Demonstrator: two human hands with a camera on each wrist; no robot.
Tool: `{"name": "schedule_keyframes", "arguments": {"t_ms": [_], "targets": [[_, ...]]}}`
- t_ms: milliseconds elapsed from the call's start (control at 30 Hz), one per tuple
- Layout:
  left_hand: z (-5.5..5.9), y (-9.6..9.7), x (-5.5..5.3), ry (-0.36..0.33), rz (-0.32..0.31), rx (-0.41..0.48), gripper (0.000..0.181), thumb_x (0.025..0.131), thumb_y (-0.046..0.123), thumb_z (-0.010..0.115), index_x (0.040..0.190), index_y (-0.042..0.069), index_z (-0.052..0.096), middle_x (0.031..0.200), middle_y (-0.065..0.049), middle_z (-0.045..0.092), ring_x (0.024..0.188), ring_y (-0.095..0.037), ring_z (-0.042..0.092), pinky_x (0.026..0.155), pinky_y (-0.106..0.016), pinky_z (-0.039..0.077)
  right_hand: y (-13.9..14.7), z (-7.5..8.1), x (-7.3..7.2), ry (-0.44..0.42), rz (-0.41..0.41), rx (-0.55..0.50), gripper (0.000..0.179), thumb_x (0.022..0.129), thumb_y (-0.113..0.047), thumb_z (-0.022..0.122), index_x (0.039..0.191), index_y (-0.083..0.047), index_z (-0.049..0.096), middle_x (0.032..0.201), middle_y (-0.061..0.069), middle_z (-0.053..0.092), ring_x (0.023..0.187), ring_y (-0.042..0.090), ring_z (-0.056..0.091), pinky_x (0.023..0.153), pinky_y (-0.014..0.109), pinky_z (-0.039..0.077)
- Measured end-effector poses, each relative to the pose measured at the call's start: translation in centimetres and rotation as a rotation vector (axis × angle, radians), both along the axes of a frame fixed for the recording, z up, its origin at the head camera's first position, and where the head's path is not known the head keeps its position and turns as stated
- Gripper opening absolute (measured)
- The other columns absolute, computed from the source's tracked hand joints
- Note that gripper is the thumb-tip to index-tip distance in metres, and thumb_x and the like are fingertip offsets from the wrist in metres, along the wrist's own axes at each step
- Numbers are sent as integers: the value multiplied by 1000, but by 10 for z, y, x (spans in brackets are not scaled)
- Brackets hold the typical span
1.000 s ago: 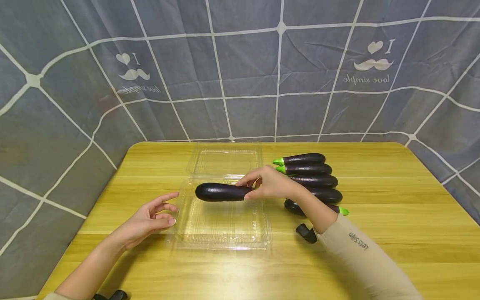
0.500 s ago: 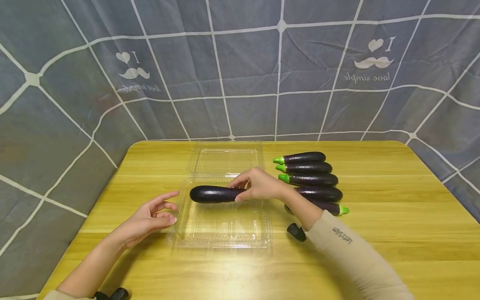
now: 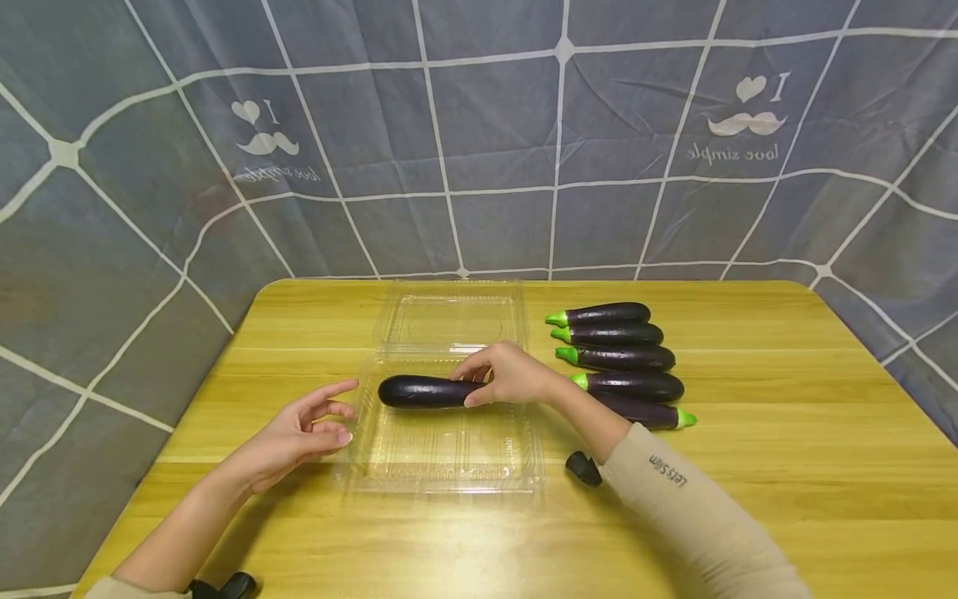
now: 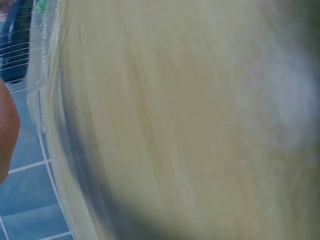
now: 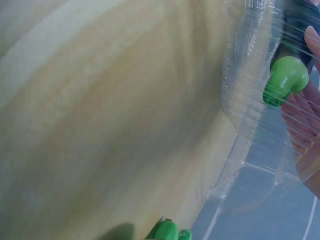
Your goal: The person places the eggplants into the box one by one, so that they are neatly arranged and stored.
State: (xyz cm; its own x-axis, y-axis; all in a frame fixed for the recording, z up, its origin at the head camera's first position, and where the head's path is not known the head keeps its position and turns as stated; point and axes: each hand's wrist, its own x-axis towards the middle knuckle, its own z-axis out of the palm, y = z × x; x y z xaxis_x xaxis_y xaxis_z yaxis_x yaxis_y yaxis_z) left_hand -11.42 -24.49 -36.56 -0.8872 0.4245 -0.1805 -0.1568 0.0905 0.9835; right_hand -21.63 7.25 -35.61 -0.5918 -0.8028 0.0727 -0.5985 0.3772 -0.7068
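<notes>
My right hand (image 3: 509, 374) grips a dark purple eggplant (image 3: 422, 392) near its stem end, fingers on the far side and thumb on the near side. The eggplant lies crosswise in the back part of a clear plastic container's base (image 3: 441, 453). Through the container wall, the right wrist view shows the eggplant's green stem (image 5: 287, 77) beside the fingers. Whether it touches the container floor is hard to tell. My left hand (image 3: 299, 437) is beside the container's left side, fingers spread and loosely bent, holding nothing. Only a sliver of the left hand (image 4: 6, 132) shows in the left wrist view.
The container's hinged lid (image 3: 449, 320) lies folded back behind the base. Several more eggplants (image 3: 629, 358) lie in a row to the right, the nearest with its green stem pointing right. A grey gridded curtain (image 3: 494, 166) encloses the wooden table (image 3: 449, 541) at the back and sides.
My right hand has carried the eggplant left and slightly towards me, lower into the container base. The left hand has stayed in place.
</notes>
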Motion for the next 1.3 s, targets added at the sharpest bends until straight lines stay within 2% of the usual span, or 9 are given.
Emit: {"name": "schedule_keyframes", "arguments": {"t_ms": [833, 1067, 1300], "targets": [[0, 0, 1, 3, -6, -1, 65, 88, 0, 60, 145, 13, 31, 113, -6, 47, 90, -12, 56, 78, -26, 51, -8, -10, 9, 165, -68, 118, 29, 76, -15, 78, 103, -10, 70, 93, 2, 69, 85, 14, 63, 74, 21, 49], [-1, 1, 0, 8, -10, 9, 66, 88, -1, 59, 145, 11, 29, 113, -5, 48, 90, -11, 56, 79, -26, 51, -8, -8, 8, 180, -83, 146, 29, 77, -18, 77, 104, -13, 70, 94, 1, 69, 86, 14, 63, 74, 25, 50], [-2, -1, 0, 3, -4, 12, 63, 89, -1, 59, 144, 17, 34, 113, -5, 48, 90, -12, 57, 77, -26, 51, -8, -7, 6, 126, -61, 102, 31, 78, -15, 76, 107, -8, 69, 101, 3, 69, 87, 15, 64, 73, 19, 49]]}}
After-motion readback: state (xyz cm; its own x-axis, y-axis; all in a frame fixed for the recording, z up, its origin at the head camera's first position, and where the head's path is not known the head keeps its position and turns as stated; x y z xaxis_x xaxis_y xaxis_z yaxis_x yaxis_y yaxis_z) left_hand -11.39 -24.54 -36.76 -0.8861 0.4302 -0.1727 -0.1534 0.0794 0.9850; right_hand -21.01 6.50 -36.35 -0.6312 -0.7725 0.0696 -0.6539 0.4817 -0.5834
